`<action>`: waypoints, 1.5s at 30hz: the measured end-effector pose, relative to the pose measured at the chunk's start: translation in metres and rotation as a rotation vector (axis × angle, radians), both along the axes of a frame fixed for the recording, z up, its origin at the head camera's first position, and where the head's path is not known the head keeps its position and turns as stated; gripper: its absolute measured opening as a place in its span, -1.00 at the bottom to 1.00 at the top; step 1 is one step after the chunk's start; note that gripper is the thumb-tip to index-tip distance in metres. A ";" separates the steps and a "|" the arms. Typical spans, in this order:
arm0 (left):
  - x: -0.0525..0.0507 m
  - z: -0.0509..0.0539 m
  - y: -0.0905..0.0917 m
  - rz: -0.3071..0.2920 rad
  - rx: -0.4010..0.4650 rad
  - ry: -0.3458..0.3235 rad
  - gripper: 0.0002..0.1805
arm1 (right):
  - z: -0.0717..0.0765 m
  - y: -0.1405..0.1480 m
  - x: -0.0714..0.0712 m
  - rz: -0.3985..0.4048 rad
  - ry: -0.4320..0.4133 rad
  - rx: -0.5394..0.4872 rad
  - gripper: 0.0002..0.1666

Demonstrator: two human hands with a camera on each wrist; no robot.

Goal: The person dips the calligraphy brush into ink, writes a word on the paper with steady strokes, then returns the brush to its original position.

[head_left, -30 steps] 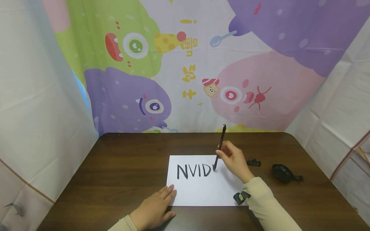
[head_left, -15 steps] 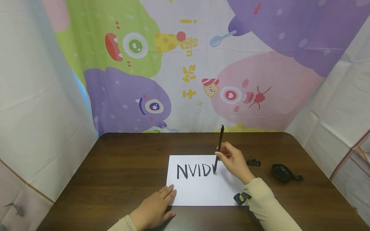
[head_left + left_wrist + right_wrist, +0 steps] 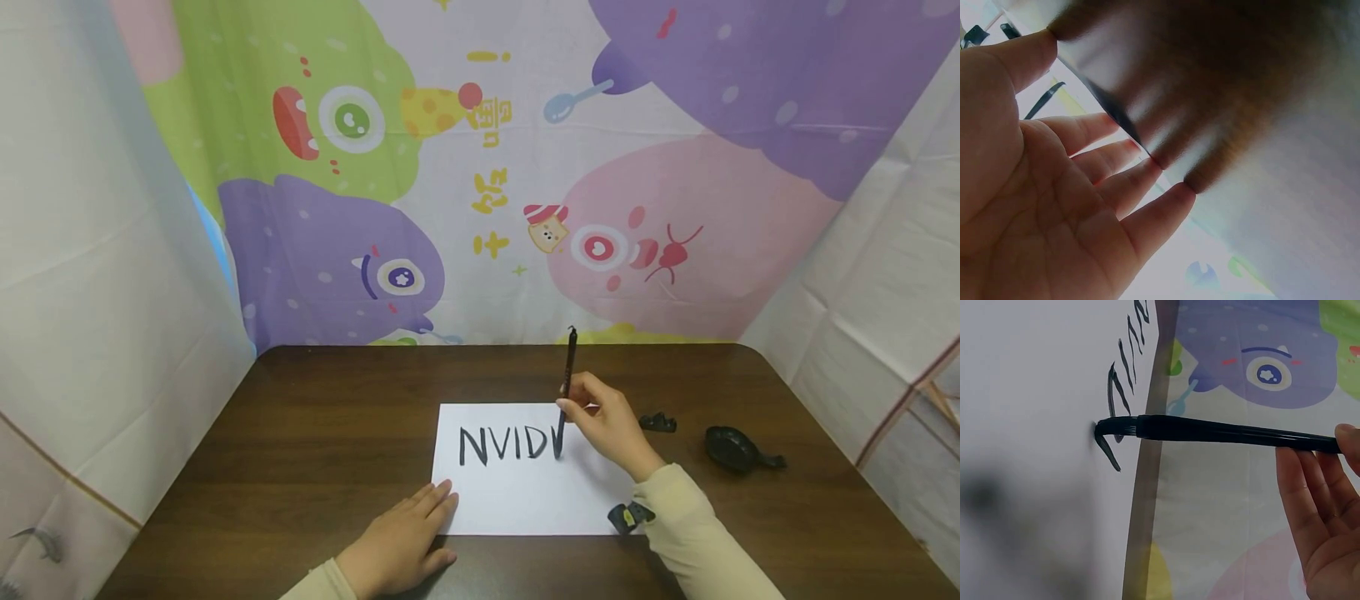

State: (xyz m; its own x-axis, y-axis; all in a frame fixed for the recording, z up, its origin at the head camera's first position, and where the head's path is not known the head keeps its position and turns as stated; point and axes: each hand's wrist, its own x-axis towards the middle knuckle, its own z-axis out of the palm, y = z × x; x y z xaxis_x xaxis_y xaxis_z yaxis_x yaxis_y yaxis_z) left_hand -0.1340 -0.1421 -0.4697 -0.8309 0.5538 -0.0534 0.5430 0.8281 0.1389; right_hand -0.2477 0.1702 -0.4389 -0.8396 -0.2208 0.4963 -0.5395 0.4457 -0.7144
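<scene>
My right hand point(image 3: 609, 421) pinches a dark writing brush point(image 3: 567, 367) near the middle of its handle. The brush stands nearly upright, and in the right wrist view its bristles point(image 3: 1116, 426) bend against the paper. On the white sheet of paper point(image 3: 510, 504) stand the black letters NVID point(image 3: 501, 445), with a further slanting stroke at the brush tip. My left hand point(image 3: 401, 537) rests at the sheet's lower left, its straight fingers on the paper edge and its palm over the table. The left wrist view shows these fingers point(image 3: 1154, 206) extended, holding nothing.
Right of the paper, a small black dish with a handle point(image 3: 731, 450) sits on the dark wooden table point(image 3: 300, 433). A black brush rest point(image 3: 659, 422) lies partly behind my right hand. A cartoon-printed cloth point(image 3: 480, 300) hangs behind the table.
The brush tip has moved slightly down the paper, lengthening the stroke after the D. The brush's top end has swung left and my right hand has lowered a little. My left hand stays still.
</scene>
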 end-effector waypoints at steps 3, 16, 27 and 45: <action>0.000 0.000 0.000 0.001 0.001 -0.003 -0.24 | 0.000 0.000 0.000 0.006 0.000 -0.001 -0.87; 0.001 0.000 0.000 -0.001 0.004 -0.004 -0.25 | 0.008 0.006 -0.001 -0.072 0.064 -0.022 -0.84; 0.002 -0.002 0.000 -0.005 0.002 0.010 -0.25 | 0.019 0.017 -0.007 -0.147 0.095 -0.073 -0.82; 0.001 -0.001 0.000 -0.009 -0.002 0.009 -0.25 | 0.003 0.024 -0.020 -0.143 0.133 -0.014 -0.83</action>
State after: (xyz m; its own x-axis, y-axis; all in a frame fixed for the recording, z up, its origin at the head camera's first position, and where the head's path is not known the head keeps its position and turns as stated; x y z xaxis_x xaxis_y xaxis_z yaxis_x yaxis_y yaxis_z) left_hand -0.1328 -0.1420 -0.4705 -0.8265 0.5609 -0.0470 0.5514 0.8236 0.1326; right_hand -0.2676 0.1938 -0.4359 -0.7885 -0.0963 0.6075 -0.5618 0.5150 -0.6475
